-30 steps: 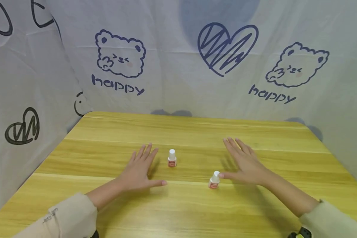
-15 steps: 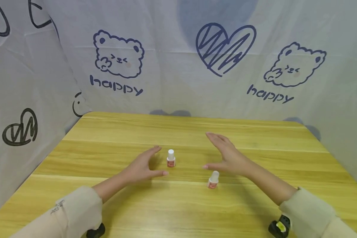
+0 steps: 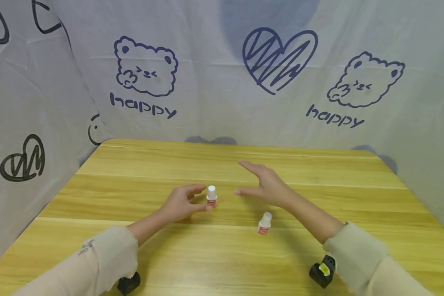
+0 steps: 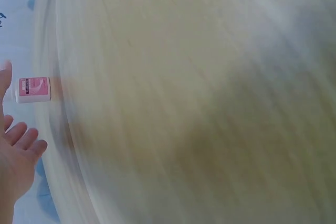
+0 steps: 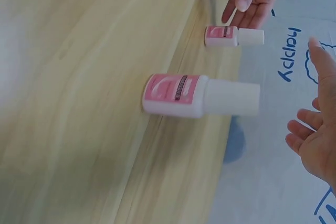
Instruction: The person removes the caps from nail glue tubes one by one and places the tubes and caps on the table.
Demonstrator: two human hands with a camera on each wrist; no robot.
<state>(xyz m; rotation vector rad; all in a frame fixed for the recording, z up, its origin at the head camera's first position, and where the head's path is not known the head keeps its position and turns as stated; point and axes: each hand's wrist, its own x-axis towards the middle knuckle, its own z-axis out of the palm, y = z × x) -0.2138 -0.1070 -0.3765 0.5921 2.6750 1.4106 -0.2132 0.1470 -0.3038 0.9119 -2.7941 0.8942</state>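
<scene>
Two small white bottles with tall white caps and pink labels stand upright on the wooden table. Beside the left bottle (image 3: pixel 211 198), my left hand (image 3: pixel 179 203) has its thumb and fingers spread apart; the thumb tip overlaps the bottle's lower side in the head view. The left wrist view shows that hand (image 4: pixel 20 156) with fingers loosely bent and a gap around the bottle (image 4: pixel 34 89). My right hand (image 3: pixel 271 189) hovers behind the right bottle (image 3: pixel 264 224), thumb apart from the fingers and nothing held. The right wrist view has the nearer bottle (image 5: pixel 176 95) large, its label facing the camera.
A white cloth (image 3: pixel 214 102) printed with bears, hearts and "happy" hangs behind the table (image 3: pixel 192 263) and along its left side. Black wrist devices show below both sleeves, such as the right one (image 3: pixel 322 271).
My left hand has moved right to the left bottle, its fingers bending from a flat spread. My right hand has turned and moved left, past the right bottle and farther back. Both bottles stay put.
</scene>
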